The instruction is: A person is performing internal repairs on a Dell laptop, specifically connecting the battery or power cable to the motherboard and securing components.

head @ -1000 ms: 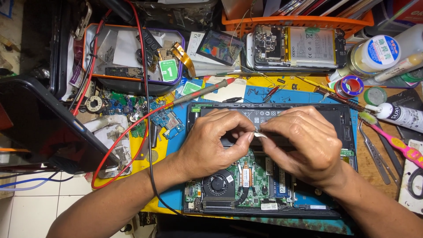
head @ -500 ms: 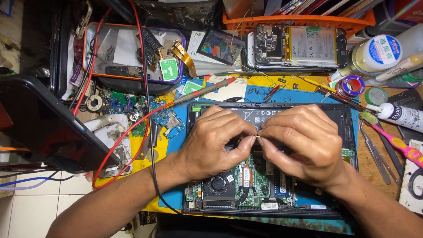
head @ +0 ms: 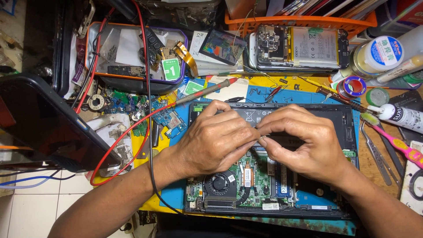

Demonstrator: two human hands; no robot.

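An opened laptop (head: 346,121) lies bottom-up on a blue mat, showing its green board (head: 260,176), a round fan (head: 219,183) and a long black battery (head: 246,115). My left hand (head: 216,141) and my right hand (head: 304,143) hover over the middle of the laptop, just below the battery. Their thumbs and forefingers are pinched together and meet tip to tip. Something small is held between them, mostly hidden by the fingers. Both forearms come in from the bottom edge.
A red test probe (head: 207,90) and its leads cross the mat at left. Behind stand a parts tin (head: 132,53), an opened phone (head: 299,46) and an orange basket (head: 299,20). A dark screen panel (head: 44,123) lies left; a glue tube (head: 403,117), pink toothbrush (head: 396,141) and tweezers (head: 374,154) right.
A small white strip showed between the fingertips a second ago. The two hands have closed in on each other and now hide it.
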